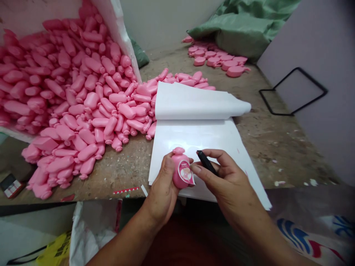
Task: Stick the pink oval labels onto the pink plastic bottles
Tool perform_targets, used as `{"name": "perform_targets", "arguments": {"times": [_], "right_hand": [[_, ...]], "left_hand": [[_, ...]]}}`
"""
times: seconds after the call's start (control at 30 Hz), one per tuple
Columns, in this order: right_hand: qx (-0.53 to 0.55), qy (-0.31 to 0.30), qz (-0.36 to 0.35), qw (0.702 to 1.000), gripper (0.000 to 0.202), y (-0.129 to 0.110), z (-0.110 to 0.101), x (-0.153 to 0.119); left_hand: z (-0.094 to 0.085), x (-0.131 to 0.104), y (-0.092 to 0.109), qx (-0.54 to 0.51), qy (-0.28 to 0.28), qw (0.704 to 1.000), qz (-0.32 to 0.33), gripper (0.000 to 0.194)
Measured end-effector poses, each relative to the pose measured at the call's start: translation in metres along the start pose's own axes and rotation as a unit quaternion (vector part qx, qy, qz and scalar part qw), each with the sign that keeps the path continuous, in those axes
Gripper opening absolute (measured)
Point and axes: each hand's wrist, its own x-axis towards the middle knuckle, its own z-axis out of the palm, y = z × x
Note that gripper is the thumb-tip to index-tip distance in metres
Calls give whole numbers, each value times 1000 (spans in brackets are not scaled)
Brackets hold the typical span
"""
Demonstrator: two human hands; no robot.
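Observation:
My left hand is wrapped around a small pink bottle, held upright above the table's front edge. On the bottle's front is an oval label with a pale picture and the word BABY; its right edge stands off the surface. My right hand grips a black pen-like tool, its end pointing up and left. The thumb of that hand touches the label's right side. Under and behind both hands lies a stack of white sheets, the upper ones folded back.
Pink bottles spill from a white foam box over the left of the wooden table. Flat pink pieces lie by a green sack at the back. A black wire frame leans against the right wall.

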Motion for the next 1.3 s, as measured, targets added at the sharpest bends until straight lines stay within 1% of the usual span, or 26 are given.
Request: {"name": "perform_targets", "arguments": {"times": [0.17, 0.3, 0.37, 0.43, 0.5, 0.53, 0.57, 0.6, 0.63, 0.73, 0.83, 0.9, 1.03, 1.17, 1.23, 1.3], "right_hand": [[-11, 1, -5, 1000, 47, -1, 1, 0], [-38, -4, -13, 999, 43, -2, 2, 1], [-81, -8, -39, 996, 38, -3, 1, 0], [-164, 1, -93, 982, 32, -4, 0, 0], [-276, 28, -153, 949, 29, -6, -4, 1], [-322, 39, -171, 930, 30, -6, -6, 1], [-350, 42, -178, 919, 30, -7, -8, 2], [-354, 35, -174, 918, 31, -8, -10, 2], [-337, 22, -165, 927, 31, -9, -11, 3], [-233, -32, -141, 962, 30, -14, -8, 5], [-181, -83, -138, 970, 24, -18, -2, 10], [-170, -103, -129, 972, 21, -19, 1, 14], [-123, -121, -81, 982, 27, -14, 2, 24], [-73, -105, -38, 991, 29, -7, -4, 27], [-67, -103, -33, 992, 28, -6, -8, 26], [-85, -97, -40, 991, 27, -6, -13, 22]], "left_hand": [[0, -1, 2, 18, -24, 1000, -2, 49], [-4, 0, 1, 89, -22, 996, -4, 44], [-7, 1, -1, 123, -23, 992, 6, 42], [-10, 1, -2, 144, -20, 989, 23, 41], [-11, 2, -2, 155, -5, 987, 41, 40], [-11, 2, -1, 155, 2, 987, 44, 41], [-10, 2, 1, 151, 4, 988, 40, 42], [-9, 1, 2, 141, 2, 989, 32, 43], [-8, 1, 4, 128, -4, 992, 19, 44], [-4, -1, 9, 90, -33, 995, -16, 45], [-3, -3, 11, 84, -52, 995, -31, 47], [-3, -5, 11, 93, -54, 994, -33, 54], [-4, -7, 12, 110, -54, 992, -37, 71], [-5, -9, 14, 102, -63, 990, -75, 81], [-6, -9, 16, 81, -65, 990, -101, 81], [-7, -8, 17, 45, -65, 990, -117, 67]]}}
